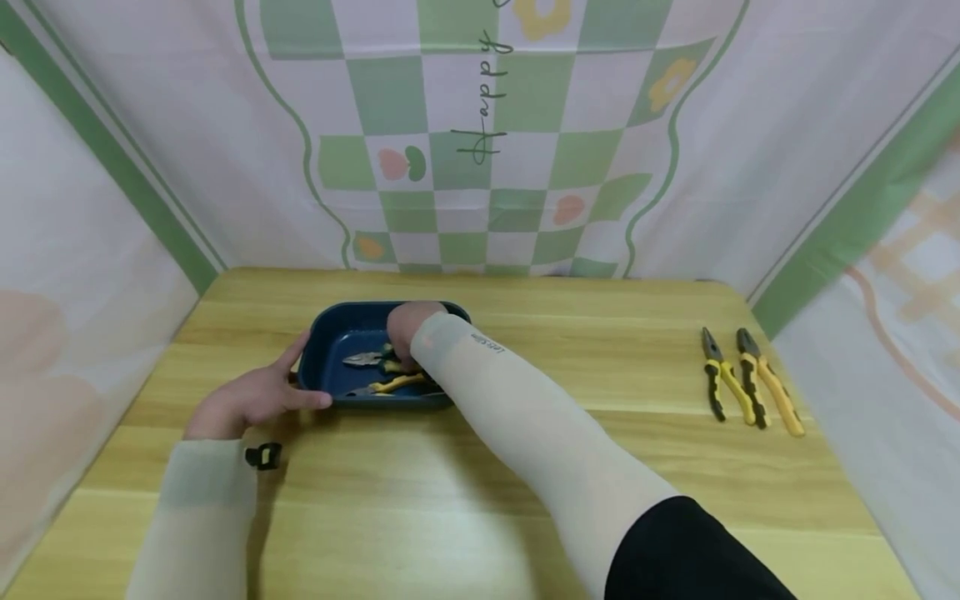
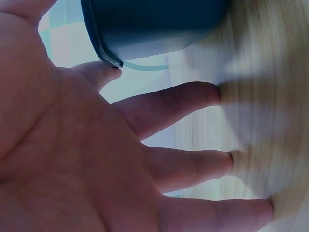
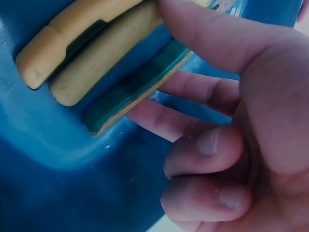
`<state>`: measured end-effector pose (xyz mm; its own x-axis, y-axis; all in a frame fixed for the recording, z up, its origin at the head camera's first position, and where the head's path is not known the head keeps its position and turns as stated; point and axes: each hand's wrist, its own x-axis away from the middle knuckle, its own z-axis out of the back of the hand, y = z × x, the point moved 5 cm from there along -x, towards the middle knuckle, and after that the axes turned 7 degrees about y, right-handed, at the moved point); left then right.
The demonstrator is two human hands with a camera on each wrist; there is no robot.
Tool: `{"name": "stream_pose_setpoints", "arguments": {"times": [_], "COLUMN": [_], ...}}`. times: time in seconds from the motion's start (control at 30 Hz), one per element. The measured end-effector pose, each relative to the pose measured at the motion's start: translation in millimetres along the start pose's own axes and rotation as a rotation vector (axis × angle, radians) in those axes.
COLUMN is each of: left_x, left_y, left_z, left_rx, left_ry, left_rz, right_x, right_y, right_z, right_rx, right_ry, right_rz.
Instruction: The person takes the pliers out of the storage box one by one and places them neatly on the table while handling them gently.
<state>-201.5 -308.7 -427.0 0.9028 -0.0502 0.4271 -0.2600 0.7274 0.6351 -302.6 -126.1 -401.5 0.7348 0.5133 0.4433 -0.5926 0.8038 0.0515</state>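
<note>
We are watching the green-handled pliers (image 1: 363, 359) in the blue bin (image 1: 322, 340), where our right hand (image 1: 408, 331) is pinching them, fingertips meeting the green side while the thumb is reaching over a pale handle (image 3: 106, 63) that we are not managing to assign to either tool. We are therefore worrying most about the orange-handled pliers (image 1: 402, 382) lying close beside: with handles crowding together, our thumb could be catching the wrong one and dragging both. With two fingers curling idle, a lopsided pinch could be letting the tool twist and drop. Our left hand (image 1: 258, 396) is spreading loosely, merely touching the bin's left end, so a snagging tool could be sliding or tipping the bin on the bench (image 1: 412, 517). Farther right, yellow-and-black pliers (image 1: 714, 360) and orange-and-black pliers (image 1: 751, 354) are lying side by side, where a wide elbow sweep could be knocking them.
</note>
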Motion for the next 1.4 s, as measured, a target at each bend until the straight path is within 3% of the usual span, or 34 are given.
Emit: {"name": "stream_pose_setpoints", "arguments": {"times": [0.27, 0.5, 0.83, 1.17, 1.4], "left_x": [-2.0, -2.5, -0.9, -0.8, -1.7], "left_y": [0.6, -3.7, 1.3, 1.0, 0.3], "left_z": [-1.4, -2.9, 1.6, 1.7, 1.5], "left_rx": [0.008, -0.026, -0.01, 0.0, 0.008], "left_ry": [-0.004, 0.005, 0.008, 0.009, 0.004], "left_rz": [-0.011, -0.008, -0.026, -0.023, -0.028], "right_x": [-5, -4, 4, -11, -7], "right_y": [-4, -10, -10, -5, -7], "right_z": [-2, -6, 2, -3, -4], "right_rx": [0.029, 0.052, 0.015, -0.002, 0.038], "right_ry": [0.019, -0.01, 0.065, 0.101, 0.116], "right_rz": [-0.034, 0.022, 0.063, -0.001, 0.044]}}
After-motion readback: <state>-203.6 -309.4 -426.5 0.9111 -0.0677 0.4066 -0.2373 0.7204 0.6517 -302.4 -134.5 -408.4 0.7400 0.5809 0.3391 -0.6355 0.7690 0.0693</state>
